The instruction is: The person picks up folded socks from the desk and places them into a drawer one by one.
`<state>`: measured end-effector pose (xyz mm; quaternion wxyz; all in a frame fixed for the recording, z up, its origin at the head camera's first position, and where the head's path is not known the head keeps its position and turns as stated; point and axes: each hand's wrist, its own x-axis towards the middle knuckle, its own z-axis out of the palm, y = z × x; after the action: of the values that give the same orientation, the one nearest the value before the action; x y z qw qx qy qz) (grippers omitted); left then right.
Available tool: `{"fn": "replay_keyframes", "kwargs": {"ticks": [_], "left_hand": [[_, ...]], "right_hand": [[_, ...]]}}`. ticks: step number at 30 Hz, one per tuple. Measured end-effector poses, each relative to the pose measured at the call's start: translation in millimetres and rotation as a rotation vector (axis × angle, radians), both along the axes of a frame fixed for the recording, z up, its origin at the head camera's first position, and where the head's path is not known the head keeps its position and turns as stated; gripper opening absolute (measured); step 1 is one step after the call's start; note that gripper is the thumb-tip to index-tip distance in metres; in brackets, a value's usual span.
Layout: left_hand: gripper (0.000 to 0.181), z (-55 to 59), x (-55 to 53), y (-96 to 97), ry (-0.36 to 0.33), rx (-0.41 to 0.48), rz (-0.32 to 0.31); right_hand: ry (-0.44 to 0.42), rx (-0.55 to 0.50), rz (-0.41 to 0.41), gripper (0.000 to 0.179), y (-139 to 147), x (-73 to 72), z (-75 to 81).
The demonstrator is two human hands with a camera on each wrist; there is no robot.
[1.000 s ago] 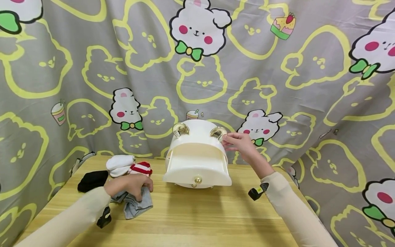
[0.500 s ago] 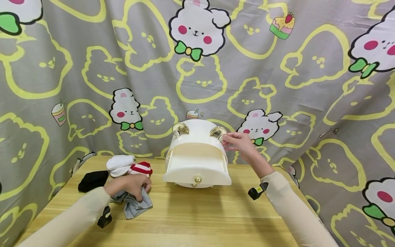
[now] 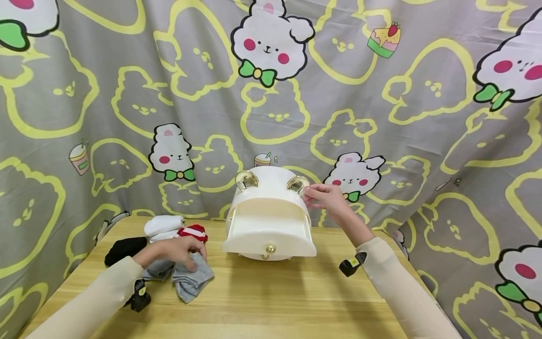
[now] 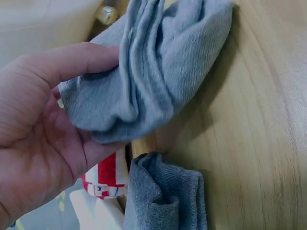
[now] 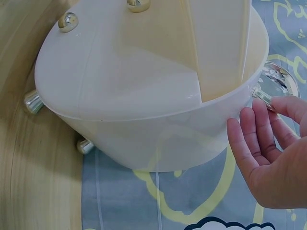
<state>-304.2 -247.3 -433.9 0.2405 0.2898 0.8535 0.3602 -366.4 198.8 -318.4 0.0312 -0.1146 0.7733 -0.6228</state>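
My left hand point(image 3: 179, 249) pinches a light grey folded sock point(image 4: 192, 62), its thumb on top and the other fingers beneath. The same sock point(image 3: 192, 278) appears lifted slightly off the wooden table. Beside it lies a darker grey sock point(image 4: 158, 196). My right hand point(image 3: 328, 200) holds the gold ring-shaped ear point(image 5: 283, 79) on the right side of a white rounded drawer box point(image 3: 271, 176), thumb and fingertips on the ring's edge. The box's top drawer point(image 3: 267, 242) is pulled out, and its visible inside shows nothing in it.
Behind the left hand lie a white sock bundle point(image 3: 163, 226), a red-and-white striped one point(image 3: 195, 231) and a black one point(image 3: 124, 249). The wooden table point(image 3: 262, 301) extends in front of the box. A patterned grey curtain point(image 3: 279, 113) hangs behind.
My left hand has raised the light grey sock a little, and its loose end has swung slightly right. The right hand stays on the gold ear; the head view has tilted slightly.
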Motion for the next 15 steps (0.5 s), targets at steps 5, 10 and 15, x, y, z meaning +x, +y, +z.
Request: {"fn": "replay_keyframes", "kwargs": {"ticks": [5, 10, 15], "left_hand": [[0.024, 0.0, -2.1, -10.3, -0.080, 0.101, 0.053], [0.029, 4.3, -4.0, -22.3, -0.118, 0.185, 0.098], [0.034, 18.5, -3.5, -32.0, -0.153, 0.290, 0.131]], "right_hand": [[-0.007, 0.001, -0.003, 0.041, 1, -1.6, -1.9], [0.001, 0.021, -0.007, 0.038, 2, -2.8, -2.9], [0.007, 0.023, -0.003, 0.034, 3, -3.9, -2.3]]}}
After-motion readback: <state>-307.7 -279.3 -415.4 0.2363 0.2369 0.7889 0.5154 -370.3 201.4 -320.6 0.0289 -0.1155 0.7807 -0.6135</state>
